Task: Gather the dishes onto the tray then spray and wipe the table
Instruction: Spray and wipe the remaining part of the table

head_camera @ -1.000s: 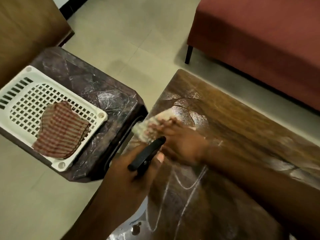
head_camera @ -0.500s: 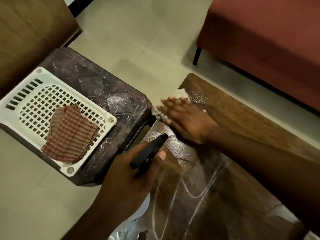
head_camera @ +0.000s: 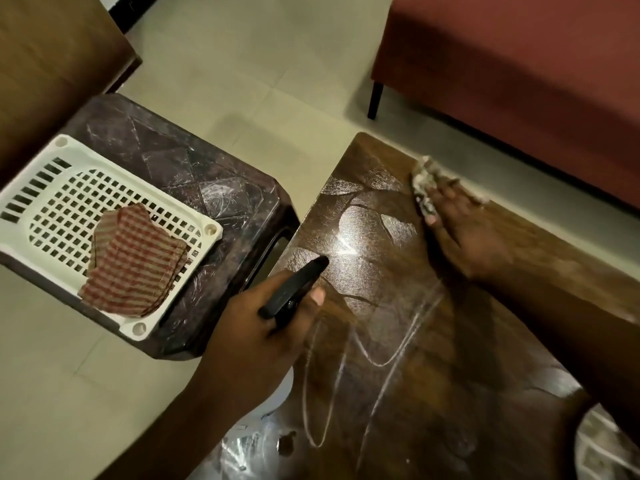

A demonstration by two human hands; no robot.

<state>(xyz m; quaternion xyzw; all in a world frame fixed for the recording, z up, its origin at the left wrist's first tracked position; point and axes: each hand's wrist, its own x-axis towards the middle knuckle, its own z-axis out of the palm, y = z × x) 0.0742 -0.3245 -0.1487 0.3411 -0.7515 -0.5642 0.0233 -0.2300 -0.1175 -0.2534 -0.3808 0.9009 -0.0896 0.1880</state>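
The worktop lies bare between my hands, open from its left edge to its far edge. Left of it a plastic stool crowds close, bearing a white tray.

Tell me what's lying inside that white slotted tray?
Inside the white tray lies a stack of folded red-and-cream checked cloths. No dishes show in it; anything beneath the cloths is covered.

Dim indoor light is glaring off the glossy wooden table; beside that glare, the wiping hand is blurring.
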